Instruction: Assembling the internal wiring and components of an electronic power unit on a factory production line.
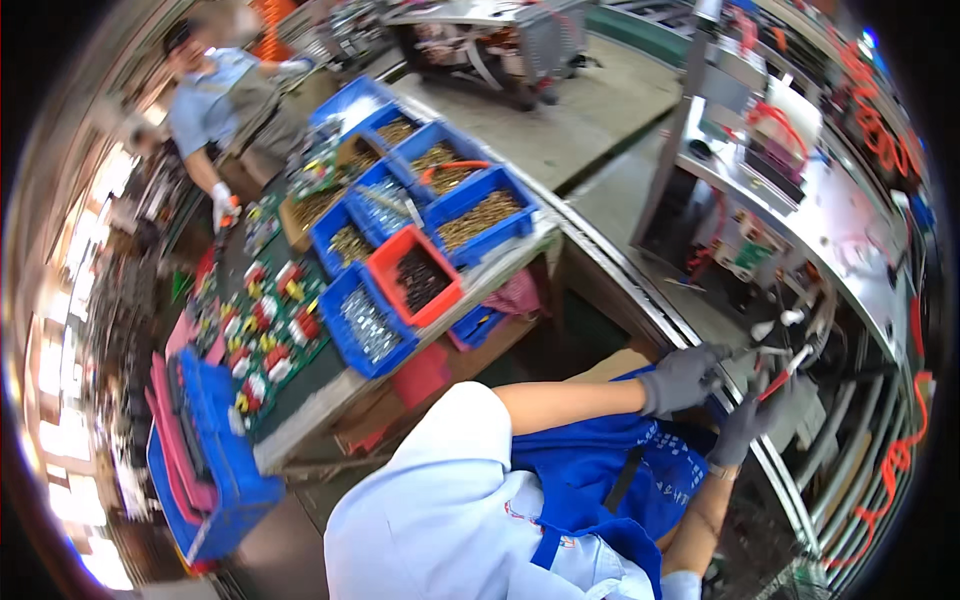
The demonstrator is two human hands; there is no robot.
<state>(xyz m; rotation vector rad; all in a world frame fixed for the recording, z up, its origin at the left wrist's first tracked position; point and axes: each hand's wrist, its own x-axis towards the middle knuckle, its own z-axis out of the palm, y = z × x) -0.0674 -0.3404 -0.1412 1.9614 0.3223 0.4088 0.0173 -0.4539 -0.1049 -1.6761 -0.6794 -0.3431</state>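
Both my hands wear grey gloves and are close together at the metal edge of the line on the right. My left hand [682, 380] has its fingers curled beside some dark and white cable ends [785, 322]; what it grips, if anything, is hidden and blurred. Just to the right and nearer to me, my right hand [745, 425] is closed around a slim red-and-white piece [785, 376] that slants up towards the cables. Whether that piece is a tool or a wire I cannot tell.
Blue bins [485, 215] and a red bin [418, 272] of small fasteners stand on a bench to the left, beside circuit boards [270, 325]. A co-worker [235, 110] stands beyond it. A metal-topped unit [770, 200] and coiled red hoses [890, 475] are at the right.
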